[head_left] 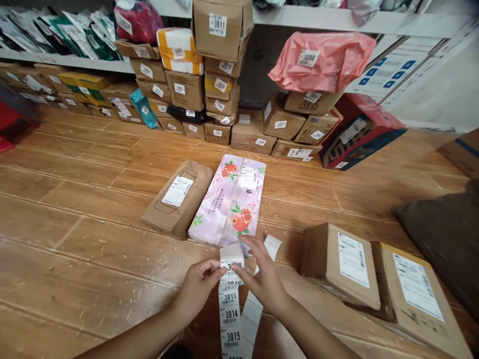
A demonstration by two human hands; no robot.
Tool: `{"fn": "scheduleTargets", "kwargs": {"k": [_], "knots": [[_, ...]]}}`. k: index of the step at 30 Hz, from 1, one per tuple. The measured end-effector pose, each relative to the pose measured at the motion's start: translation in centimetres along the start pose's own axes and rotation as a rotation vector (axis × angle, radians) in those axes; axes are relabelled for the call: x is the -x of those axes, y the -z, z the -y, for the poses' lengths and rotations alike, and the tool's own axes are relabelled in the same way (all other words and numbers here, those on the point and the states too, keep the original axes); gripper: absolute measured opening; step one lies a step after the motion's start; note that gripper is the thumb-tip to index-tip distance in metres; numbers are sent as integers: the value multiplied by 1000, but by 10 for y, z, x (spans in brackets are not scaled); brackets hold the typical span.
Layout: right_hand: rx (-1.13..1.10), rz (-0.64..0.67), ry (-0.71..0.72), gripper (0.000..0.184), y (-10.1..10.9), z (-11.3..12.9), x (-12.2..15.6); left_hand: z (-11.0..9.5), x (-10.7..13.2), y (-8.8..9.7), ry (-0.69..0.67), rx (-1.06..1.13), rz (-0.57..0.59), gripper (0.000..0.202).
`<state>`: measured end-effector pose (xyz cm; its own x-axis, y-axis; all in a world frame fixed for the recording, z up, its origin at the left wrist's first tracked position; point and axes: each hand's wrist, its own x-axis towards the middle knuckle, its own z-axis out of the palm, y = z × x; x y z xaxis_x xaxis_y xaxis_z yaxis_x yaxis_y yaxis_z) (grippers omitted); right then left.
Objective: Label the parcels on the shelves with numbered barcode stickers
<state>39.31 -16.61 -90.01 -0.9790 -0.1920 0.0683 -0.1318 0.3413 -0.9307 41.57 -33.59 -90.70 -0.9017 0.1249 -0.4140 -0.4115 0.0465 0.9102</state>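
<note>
A long strip of white number labels (231,316) hangs between my two hands, printed with 3013, 3014 and 3015 lower down. My left hand (198,286) pinches the strip's left edge near the top, thumb against fingers. On the right edge, my right hand (265,276) grips the same strip with its thumb, the other fingers curved above it. Part of the top label is covered by the thumbs. Just beyond my hands lies a flat lilac box with pomegranate pictures (228,199), bearing a white shipping label. Beside it on the left rests a brown parcel (177,199).
Two cardboard boxes (333,264) sit to the right on the wooden floor (93,249). Stacked numbered parcels (187,89) line the shelf front, with a pink bag (324,60) atop one stack. A red and blue box (361,129) leans at the right end.
</note>
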Motion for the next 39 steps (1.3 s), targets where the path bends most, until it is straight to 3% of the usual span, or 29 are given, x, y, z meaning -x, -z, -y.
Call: {"fn": "scheduleTargets", "kwargs": {"k": [2, 4, 8, 10, 12, 14, 19, 24, 30, 34, 39], "knots": [[-28, 147, 34, 28, -1, -1, 1, 0, 1, 3, 14, -1, 7, 30], [-125, 177, -74, 20, -6, -5, 2, 1, 2, 5, 15, -22, -22, 31], [-368, 120, -303, 24, -25, -20, 6, 7, 1, 10, -131, -208, -195, 27], [-507, 91, -379, 28, -38, -30, 12, 16, -1, 12, -120, -183, -138, 26], [-600, 44, -465, 33, -53, -41, 19, 31, -4, 14, -26, -77, -41, 29], [-618, -23, -536, 38, -69, -53, 27, 49, -7, 17, 62, 10, -54, 34], [-530, -174, -564, 39, -102, -73, 39, 84, -16, 28, 140, -65, -166, 46], [-436, -310, -523, 26, -128, -79, 30, 88, -27, 44, 99, -271, -225, 36], [-333, -619, -560, 37, -140, -99, 11, 84, -26, 68, 101, -465, 74, 12], [-295, -773, -616, 42, -147, -108, 5, 86, -9, 76, 75, -553, 144, 9], [-243, -919, -668, 46, -159, -108, 5, 88, 0, 73, 82, -428, 158, 18]]}}
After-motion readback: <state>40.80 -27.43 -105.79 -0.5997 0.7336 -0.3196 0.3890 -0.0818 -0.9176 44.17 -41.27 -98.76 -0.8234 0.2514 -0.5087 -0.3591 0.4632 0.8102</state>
